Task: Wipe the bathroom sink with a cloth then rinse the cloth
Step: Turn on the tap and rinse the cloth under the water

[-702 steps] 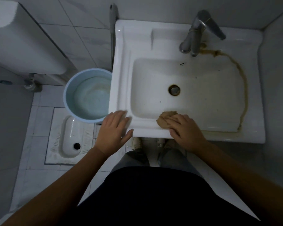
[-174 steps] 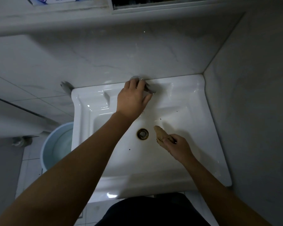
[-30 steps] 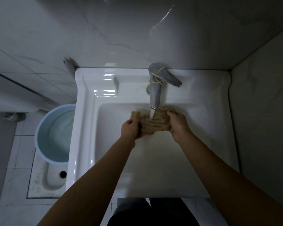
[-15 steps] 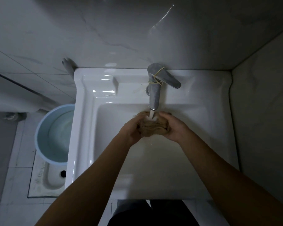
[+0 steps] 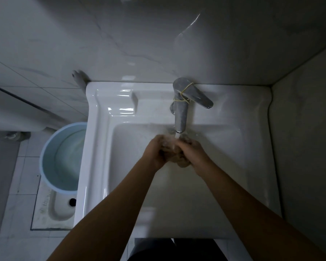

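Both hands meet over the far part of the white sink (image 5: 102, 166), under the water running from the metal faucet (image 5: 181, 113); the left hand (image 5: 155, 151) and right hand (image 5: 193, 153) are pressed together, fingers curled around the bunched brown cloth (image 5: 179, 157) squeezed between them; a blue bucket (image 5: 45, 166) stands on the floor just left of the sink.
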Action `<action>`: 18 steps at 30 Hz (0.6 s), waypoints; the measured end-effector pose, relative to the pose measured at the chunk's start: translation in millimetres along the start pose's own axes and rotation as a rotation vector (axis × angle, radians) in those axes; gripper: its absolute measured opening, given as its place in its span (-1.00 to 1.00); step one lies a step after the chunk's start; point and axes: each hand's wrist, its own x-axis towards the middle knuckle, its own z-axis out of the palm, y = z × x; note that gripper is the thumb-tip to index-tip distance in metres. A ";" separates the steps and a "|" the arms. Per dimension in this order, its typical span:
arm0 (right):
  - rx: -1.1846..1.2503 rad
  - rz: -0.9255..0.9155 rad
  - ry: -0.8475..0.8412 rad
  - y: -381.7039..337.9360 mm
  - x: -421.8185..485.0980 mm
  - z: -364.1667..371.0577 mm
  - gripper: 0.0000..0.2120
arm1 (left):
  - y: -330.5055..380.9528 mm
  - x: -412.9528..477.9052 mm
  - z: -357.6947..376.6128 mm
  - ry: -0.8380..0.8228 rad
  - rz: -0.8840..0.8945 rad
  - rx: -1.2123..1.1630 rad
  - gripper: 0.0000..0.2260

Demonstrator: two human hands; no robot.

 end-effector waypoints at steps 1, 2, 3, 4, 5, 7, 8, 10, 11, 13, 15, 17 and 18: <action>-0.088 -0.051 0.101 0.8 3.4 -1.9 -0.84 | 0.4 -0.1 4.3 0.015 0.013 0.009 -0.71; -0.134 -0.093 0.198 2.4 8.0 -4.5 -0.80 | -0.2 -0.3 7.4 0.027 0.017 0.009 -0.67; -0.104 -0.105 0.260 4.8 13.4 -7.4 -0.76 | -1.9 0.7 8.7 0.043 0.025 0.022 -0.63; -0.066 -0.087 0.296 5.1 15.8 -8.5 -0.75 | -3.4 1.8 8.5 0.046 0.033 0.058 -0.60; -0.036 -0.068 0.318 6.8 19.5 -9.1 -0.77 | -4.4 2.9 7.6 0.048 0.041 0.099 -0.60; 0.025 -0.018 0.341 9.2 26.8 -7.6 -0.84 | -5.3 4.4 5.6 0.040 0.042 0.103 -0.60; 0.096 0.021 0.340 8.5 28.3 -6.0 -0.83 | -4.7 5.7 4.4 0.048 0.038 0.096 -0.61; 0.318 0.091 0.296 6.9 28.3 -1.5 -0.88 | -5.0 9.2 -0.4 0.092 0.046 0.110 -0.65; 0.432 0.117 0.243 6.2 27.9 1.4 -0.89 | -5.2 11.1 -3.9 0.118 0.051 0.123 -0.67; 0.521 0.157 0.103 5.9 27.7 7.6 -0.83 | -6.0 16.5 -9.7 0.134 0.031 0.105 -0.69; 0.429 0.183 -0.011 5.5 26.7 17.9 -0.73 | -6.1 17.8 -8.4 0.125 -0.013 0.078 -0.72; 0.203 0.156 0.039 6.0 28.6 27.4 -0.72 | -8.6 22.7 -2.5 0.144 -0.012 0.089 -0.81; 0.051 0.093 0.136 7.3 32.9 27.9 -0.77 | -10.5 23.5 1.7 0.162 0.001 0.094 -0.83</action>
